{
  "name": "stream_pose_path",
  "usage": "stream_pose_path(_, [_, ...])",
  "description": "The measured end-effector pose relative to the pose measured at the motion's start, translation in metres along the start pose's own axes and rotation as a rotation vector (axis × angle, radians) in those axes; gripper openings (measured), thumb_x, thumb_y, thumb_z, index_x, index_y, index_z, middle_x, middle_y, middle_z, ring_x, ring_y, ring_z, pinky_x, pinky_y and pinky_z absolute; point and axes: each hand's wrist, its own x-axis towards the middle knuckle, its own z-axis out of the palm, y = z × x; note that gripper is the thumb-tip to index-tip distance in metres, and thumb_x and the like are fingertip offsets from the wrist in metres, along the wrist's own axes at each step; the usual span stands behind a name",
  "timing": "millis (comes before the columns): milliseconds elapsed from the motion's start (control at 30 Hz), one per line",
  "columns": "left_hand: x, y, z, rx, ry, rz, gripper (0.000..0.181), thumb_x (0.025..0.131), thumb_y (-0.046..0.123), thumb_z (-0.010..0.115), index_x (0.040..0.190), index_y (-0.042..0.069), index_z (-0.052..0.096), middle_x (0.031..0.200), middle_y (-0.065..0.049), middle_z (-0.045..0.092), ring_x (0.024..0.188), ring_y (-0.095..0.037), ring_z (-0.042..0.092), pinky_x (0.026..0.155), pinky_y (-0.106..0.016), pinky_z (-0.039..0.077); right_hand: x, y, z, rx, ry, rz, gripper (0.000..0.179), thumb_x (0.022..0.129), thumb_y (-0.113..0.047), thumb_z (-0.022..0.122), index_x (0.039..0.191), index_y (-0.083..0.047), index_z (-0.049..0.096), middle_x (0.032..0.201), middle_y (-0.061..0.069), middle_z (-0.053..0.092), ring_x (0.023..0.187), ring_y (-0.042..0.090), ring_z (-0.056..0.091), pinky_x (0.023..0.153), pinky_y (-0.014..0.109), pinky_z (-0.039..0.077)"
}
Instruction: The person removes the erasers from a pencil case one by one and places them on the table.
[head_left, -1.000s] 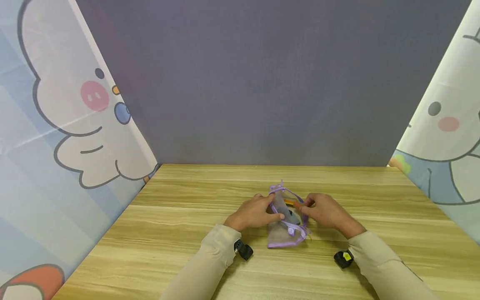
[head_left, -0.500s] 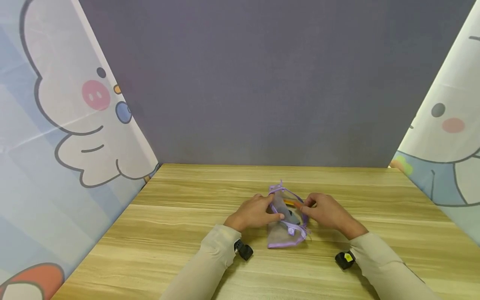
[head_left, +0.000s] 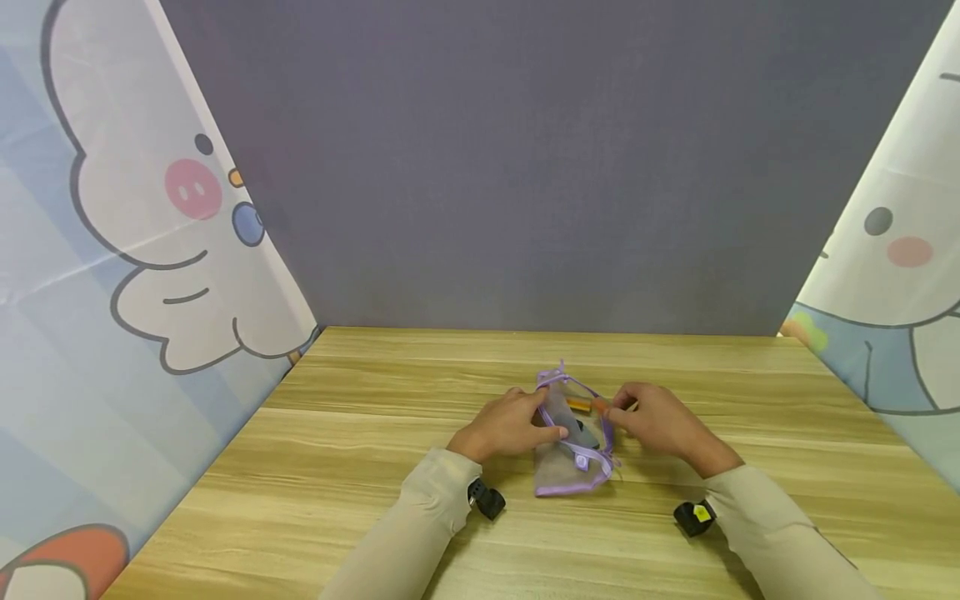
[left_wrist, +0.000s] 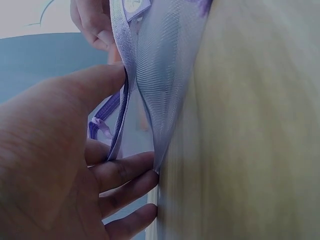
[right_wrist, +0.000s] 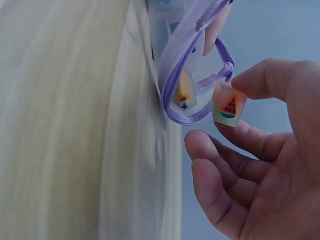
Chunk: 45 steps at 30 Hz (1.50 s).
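Left hand (head_left: 508,425), thumb and fingers well apart, steadies mesh pouch (head_left: 558,473) on table (head_left: 390,383); right hand (head_left: 658,421) pinches watermelon-print block (right_wrist: 228,104) at pouch's right-facing mouth. Step: apparently passing block through, direction unclear; next move likely needs mouth spread

At 4 o'clock, the bare right grip (right_wrist: 272,150) pinches a small translucent orange-and-green watermelon-printed block (right_wrist: 228,102). Toward 12 o'clock, a lilac zippered fabric pouch (right_wrist: 182,45) gapes, a translucent yellowish block (right_wrist: 184,92) inside. The pale wood-grained surface (right_wrist: 75,125) fills 9 o'clock.
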Motion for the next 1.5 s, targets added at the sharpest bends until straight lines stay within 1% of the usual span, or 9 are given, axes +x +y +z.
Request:
stream_pose_path(200, [-0.001,-0.001,-0.001,0.002,-0.002,0.002,0.081,0.092,0.065,0.057,0.156,0.019,0.039,0.133,-0.002,0.063,0.115,-0.018,0.054,0.086,-0.037,0.049,-0.001,-0.002,-0.003,-0.030,0.015,-0.019,0.017,0.094,-0.026,0.067,0.091,-0.009,0.069,0.079,0.000,0.064,0.064,0.015,0.053,0.057,0.032,0.044])
stream_pose_path(467, [-0.002,-0.001,-0.003,0.000,-0.011,-0.004,0.082,0.092,0.066,0.057,0.156,0.020,0.039,0.133,-0.004,0.063,0.117,-0.018,0.054,0.087,-0.038,0.049,-0.002,-0.007,-0.006,-0.036,0.027,-0.049,0.017,0.095,-0.028,0.067,0.091,-0.011,0.068,0.087,-0.001,0.068,0.078,0.015,0.061,0.062,0.033,0.049])
stream_pose_path(767, [-0.002,-0.002,-0.003,-0.014,-0.007,-0.003,0.081,0.092,0.065,0.057,0.156,0.019,0.039,0.130,-0.004,0.064,0.115,-0.018,0.055,0.086,-0.038,0.050,-0.003,-0.010,-0.011,-0.051,0.045,-0.065,0.018,0.097,-0.029,0.066,0.091,-0.012,0.068,0.087,-0.002,0.068,0.080,0.015,0.062,0.064,0.034,0.049])
stream_pose_path(900, [-0.002,-0.002,-0.003,-0.021,-0.005,-0.016,0.081,0.091,0.066,0.057,0.156,0.021,0.039,0.129,-0.003,0.064,0.115,-0.018,0.055,0.087,-0.038,0.049,-0.004,-0.009,-0.014,-0.059,0.058,-0.066,0.016,0.096,-0.027,0.067,0.092,-0.011,0.069,0.088,-0.001,0.068,0.081,0.015,0.063,0.064,0.034,0.050])
stream_pose_path(1067, [-0.001,-0.003,-0.002,-0.026,-0.004,-0.024,0.081,0.091,0.067,0.057,0.156,0.022,0.039,0.130,-0.002,0.063,0.118,-0.019,0.054,0.088,-0.040,0.049,-0.006,-0.009,-0.017,-0.073,0.067,-0.061,0.019,0.097,-0.029,0.067,0.094,-0.011,0.068,0.089,0.000,0.068,0.080,0.015,0.062,0.063,0.033,0.049])
stream_pose_path(1267, [-0.001,-0.003,-0.002,-0.027,0.002,-0.014,0.075,0.091,0.067,0.056,0.152,0.024,0.044,0.125,0.000,0.065,0.115,-0.018,0.055,0.085,-0.039,0.049,-0.008,-0.008,-0.019,-0.080,0.062,-0.051,0.020,0.098,-0.030,0.065,0.093,-0.011,0.068,0.088,-0.001,0.066,0.076,0.014,0.059,0.061,0.033,0.048])
stream_pose_path(1500, [-0.001,-0.003,-0.002,-0.031,0.013,-0.005,0.071,0.092,0.067,0.055,0.147,0.024,0.049,0.120,0.000,0.066,0.112,-0.017,0.055,0.083,-0.039,0.049,-0.008,-0.007,-0.021,-0.089,0.070,-0.050,0.023,0.099,-0.032,0.064,0.092,-0.011,0.067,0.087,0.000,0.066,0.073,0.015,0.057,0.060,0.033,0.046])
